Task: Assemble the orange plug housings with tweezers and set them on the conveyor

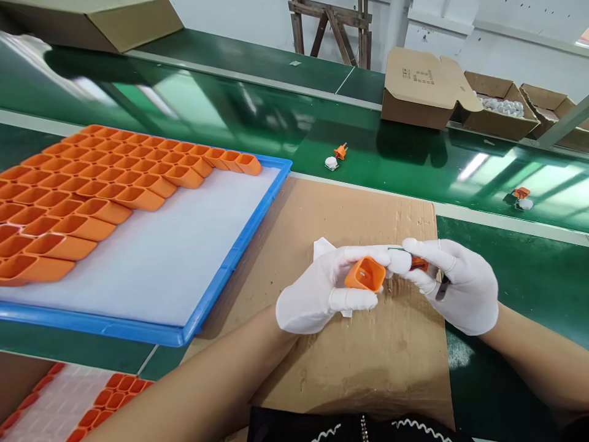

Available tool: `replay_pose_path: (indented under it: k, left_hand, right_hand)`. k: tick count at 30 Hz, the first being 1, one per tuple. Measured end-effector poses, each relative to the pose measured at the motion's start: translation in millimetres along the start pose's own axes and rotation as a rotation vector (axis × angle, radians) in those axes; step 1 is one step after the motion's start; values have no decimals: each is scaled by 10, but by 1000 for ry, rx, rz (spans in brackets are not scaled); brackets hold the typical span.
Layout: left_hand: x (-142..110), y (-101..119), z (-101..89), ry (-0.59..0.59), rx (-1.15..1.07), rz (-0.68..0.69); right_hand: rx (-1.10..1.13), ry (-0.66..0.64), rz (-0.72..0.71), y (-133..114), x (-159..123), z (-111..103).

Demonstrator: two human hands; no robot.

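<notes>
My left hand (313,298), in a white glove, holds an orange hollow housing (363,276) between thumb and fingers. The open end of the housing faces me, and something small and metallic shows inside. My right hand (467,288), gloved too, pinches a small orange-red part (418,264) close to my left fingertips. A rounded white shape lies between the hands; I cannot tell whether it is a part or a fingertip. Some dark thing shows against my right palm. Beneath my left hand, a white piece (323,247) rests on the cardboard sheet (363,362).
At left, a blue-rimmed tray (271,190) bears rows of orange housings (138,197). On the green conveyor belt (294,132) lie an orange plug (340,151) with a white part and another orange-and-white piece (522,196). Cardboard boxes (414,110) stand behind; more orange housings (115,393) sit lower left.
</notes>
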State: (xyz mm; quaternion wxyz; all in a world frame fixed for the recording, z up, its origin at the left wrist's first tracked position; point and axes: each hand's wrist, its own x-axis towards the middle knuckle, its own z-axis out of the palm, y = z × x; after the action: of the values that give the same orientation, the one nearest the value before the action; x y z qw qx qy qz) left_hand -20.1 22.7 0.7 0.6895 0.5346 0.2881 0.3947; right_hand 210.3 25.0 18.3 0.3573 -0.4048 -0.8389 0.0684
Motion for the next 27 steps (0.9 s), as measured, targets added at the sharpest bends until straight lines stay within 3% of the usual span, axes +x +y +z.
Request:
replay_pose_path:
  k: [5, 9, 11, 18, 27]
  left_hand:
    - [-4, -44, -23, 84, -13, -141]
    - [-11, 4, 4, 9, 85, -167]
    - [-15, 4, 27, -5, 123, -145]
    - [-18, -100, 32, 123, 257, 16]
    - [-55, -78, 44, 108, 331, 135]
  right_hand:
    - [103, 86, 167, -103, 90, -100]
    - [96, 52, 139, -140, 116, -137]
    - [60, 20, 93, -144, 104, -137]
    - [29, -38, 37, -196, 57, -125]
    - [-186, -57, -48, -273, 54, -157]
